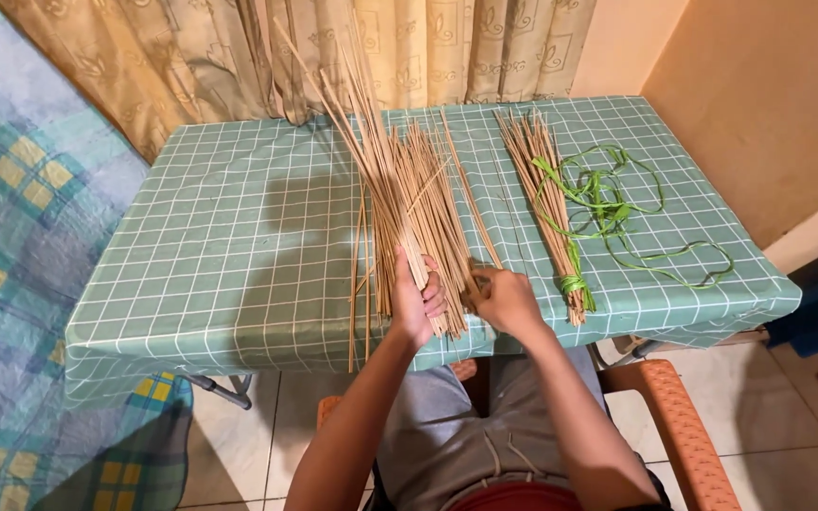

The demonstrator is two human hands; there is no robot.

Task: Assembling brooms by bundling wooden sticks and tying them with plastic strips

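My left hand (416,301) grips a raised bunch of long thin tan sticks (371,142) at its lower end; the bunch fans up toward the curtain. My right hand (504,298) rests on the near end of a loose pile of the same sticks (437,189) lying on the table, fingers curled on a few of them. To the right lies a separate bundle of sticks (546,189) tied near its lower end with a green strip (574,282). Loose green strips (617,203) curl beside it.
The small table (220,246) has a green checked cloth. A tan curtain (239,57) hangs behind it. A bed with a blue and yellow plaid cover (11,237) stands at the left. I sit on an orange plastic chair (674,416). An orange wall (769,95) is at the right.
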